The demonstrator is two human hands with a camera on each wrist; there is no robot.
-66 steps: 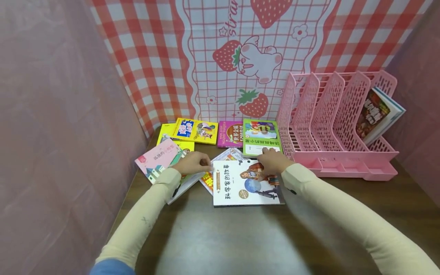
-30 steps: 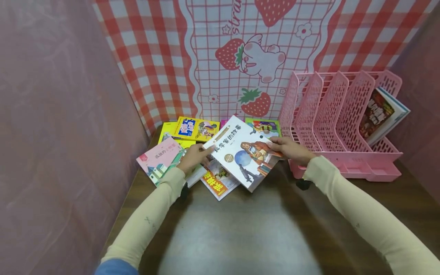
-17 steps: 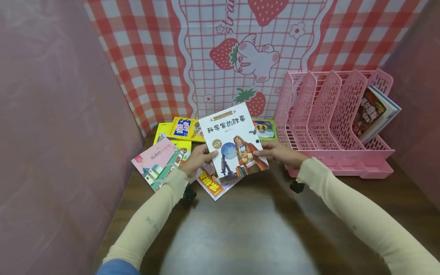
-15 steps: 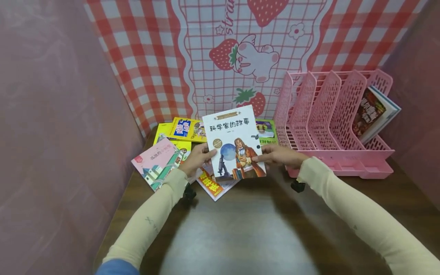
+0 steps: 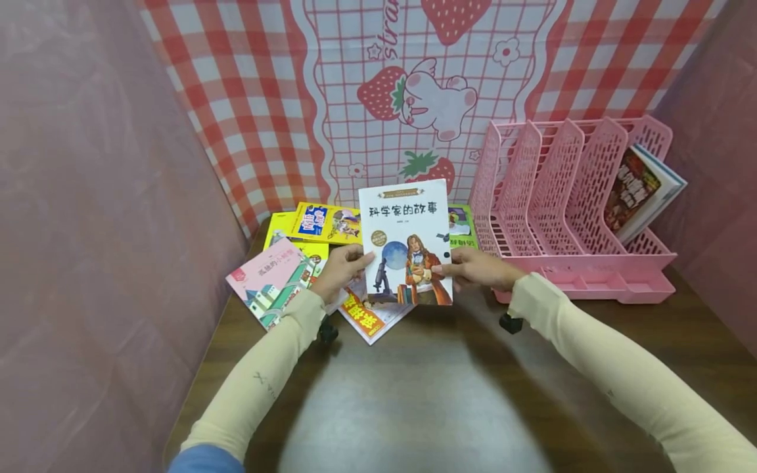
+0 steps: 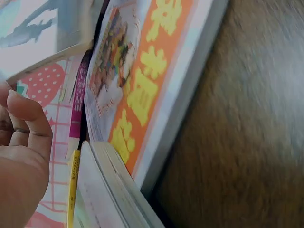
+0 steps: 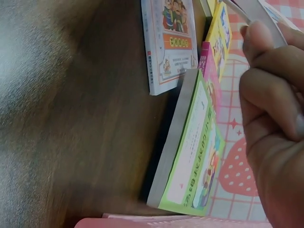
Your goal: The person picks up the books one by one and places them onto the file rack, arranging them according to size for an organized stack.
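Observation:
A white book (image 5: 408, 217) with a long-haired figure, a telescope and a blue moon on its cover stands upright in the air, facing me. My left hand (image 5: 340, 272) pinches its left edge, thumb on the cover. At the opposite edge, my right hand (image 5: 481, 268) grips it with the thumb in front and the other fingers behind. In the left wrist view the left hand (image 6: 23, 137) curls at the book's lower corner. The right wrist view has the right hand (image 7: 275, 104) folded around the book's edge. Below the held book lies a book with an orange title band (image 5: 369, 318).
Yellow books (image 5: 325, 223), a pink book (image 5: 269, 272) and a green book (image 5: 461, 226) lie toward the back of the wooden table (image 5: 414, 394). A pink file rack (image 5: 568, 197) stands at right, with books (image 5: 641, 190) leaning in its rightmost slot.
The white book was lying sideways on the pile; both hands have lifted it and turned it upright to face me. In the last half second it straightened and shifted slightly right.

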